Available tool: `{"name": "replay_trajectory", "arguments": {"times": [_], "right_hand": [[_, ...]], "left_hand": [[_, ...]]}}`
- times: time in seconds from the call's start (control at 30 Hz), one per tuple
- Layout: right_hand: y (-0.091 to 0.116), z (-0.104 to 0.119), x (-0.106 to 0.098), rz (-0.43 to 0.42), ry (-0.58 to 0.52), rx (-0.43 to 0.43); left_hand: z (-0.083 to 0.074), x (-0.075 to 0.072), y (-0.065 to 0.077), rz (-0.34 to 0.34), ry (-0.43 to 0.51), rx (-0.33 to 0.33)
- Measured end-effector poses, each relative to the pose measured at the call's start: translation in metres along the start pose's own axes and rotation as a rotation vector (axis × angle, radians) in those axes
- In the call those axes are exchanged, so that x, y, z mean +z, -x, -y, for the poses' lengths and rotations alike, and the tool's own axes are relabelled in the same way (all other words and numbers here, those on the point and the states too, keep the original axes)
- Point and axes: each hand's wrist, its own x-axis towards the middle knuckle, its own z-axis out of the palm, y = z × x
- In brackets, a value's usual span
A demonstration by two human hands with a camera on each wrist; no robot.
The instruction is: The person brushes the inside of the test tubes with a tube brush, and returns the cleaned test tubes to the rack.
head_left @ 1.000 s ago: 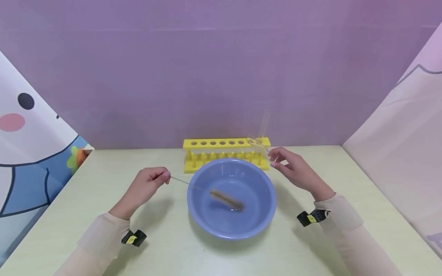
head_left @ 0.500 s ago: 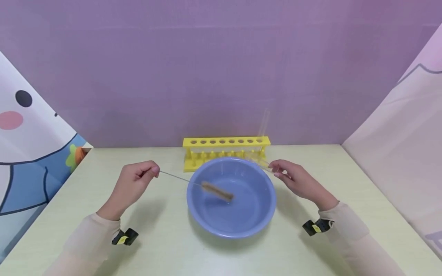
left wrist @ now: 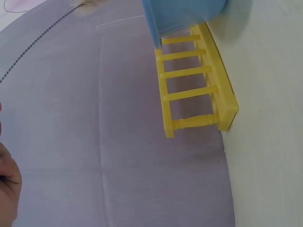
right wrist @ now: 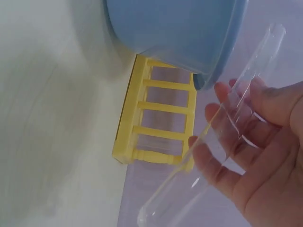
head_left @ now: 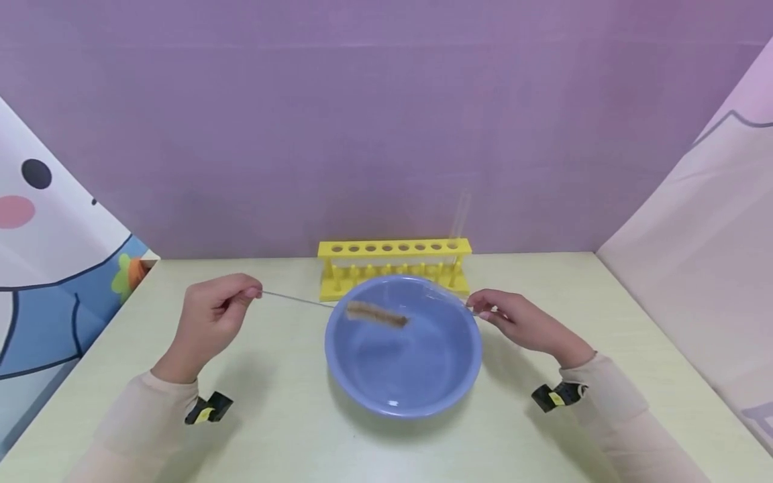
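Observation:
My left hand (head_left: 208,322) pinches the thin twisted-wire handle (left wrist: 40,39) of a test tube brush. Its tan bristle head (head_left: 376,313) hangs over the blue basin (head_left: 417,379), near the back left of the bowl. With thumb and fingertips, my right hand (head_left: 522,320) holds a clear test tube (right wrist: 177,191) at the basin's right rear rim. That tube slants in the right wrist view, and its far part barely shows against the blue in the head view. Only the edge of my left hand enters the left wrist view.
Behind the basin stands a yellow test tube rack (head_left: 392,249) with a row of holes and pegs. Another clear test tube (head_left: 461,213) stands upright in its rightmost hole. A purple backdrop (head_left: 386,134) rises at the table's rear edge.
My left hand has drawn the brush left and up, and the bristle head has lifted higher over the basin. My right hand has lowered its test tube toward the basin's rim.

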Motion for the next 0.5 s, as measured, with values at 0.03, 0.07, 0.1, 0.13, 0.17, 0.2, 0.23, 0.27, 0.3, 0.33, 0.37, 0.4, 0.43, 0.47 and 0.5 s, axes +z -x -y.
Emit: {"name": "replay_trajectory", "arguments": {"times": [0.03,0.07,0.1,0.13,0.17,0.2,0.23,0.27,0.3,0.33,0.37,0.4,0.43,0.47,0.5], "right_hand": [[0.0003,0.0,-0.0001,0.001,0.004,-0.008],[0.0008,-0.0002,-0.0001,0.001,0.009,-0.019],[0.0013,-0.0004,0.0,-0.002,0.015,-0.033],[0.0018,-0.0008,0.0001,-0.006,0.026,-0.05],[0.0022,-0.0012,0.0004,-0.009,0.037,-0.067],[0.0024,-0.0017,0.0007,-0.013,0.048,-0.083],[0.0025,-0.0021,0.001,-0.016,0.057,-0.098],[0.0025,-0.0028,0.0013,-0.02,0.068,-0.115],[0.0022,-0.0034,0.0017,-0.023,0.076,-0.127],[0.0018,-0.0038,0.0018,-0.024,0.084,-0.135],[0.0014,-0.0043,0.0019,-0.025,0.088,-0.142],[0.0008,-0.0045,0.0018,-0.027,0.092,-0.147],[0.0002,-0.0049,0.0016,-0.03,0.093,-0.149],[-0.0004,-0.0052,0.0013,-0.032,0.095,-0.152],[-0.0011,-0.0052,0.0007,-0.032,0.093,-0.149]], "left_hand": [[0.0004,-0.0006,-0.0002,-0.017,0.0,0.006],[0.0009,-0.0011,-0.0004,-0.037,-0.002,0.014],[0.0013,-0.0013,-0.0005,-0.058,-0.003,0.022],[0.0016,-0.0017,-0.0008,-0.078,-0.005,0.027],[0.0018,-0.0018,-0.0009,-0.1,-0.002,0.033],[0.0018,-0.0017,-0.0011,-0.122,0.0,0.039],[0.0018,-0.0016,-0.0014,-0.145,0.004,0.044],[0.0016,-0.0014,-0.0017,-0.168,0.01,0.047],[0.0011,-0.0011,-0.002,-0.188,0.016,0.048],[0.0006,-0.0009,-0.0023,-0.205,0.021,0.048],[0.0001,-0.0005,-0.0027,-0.222,0.026,0.048],[-0.0004,-0.0002,-0.0031,-0.235,0.035,0.045],[-0.0009,0.0002,-0.0035,-0.246,0.043,0.044],[-0.0012,0.0005,-0.004,-0.252,0.049,0.044],[-0.0014,0.0008,-0.0045,-0.257,0.055,0.045]]}}
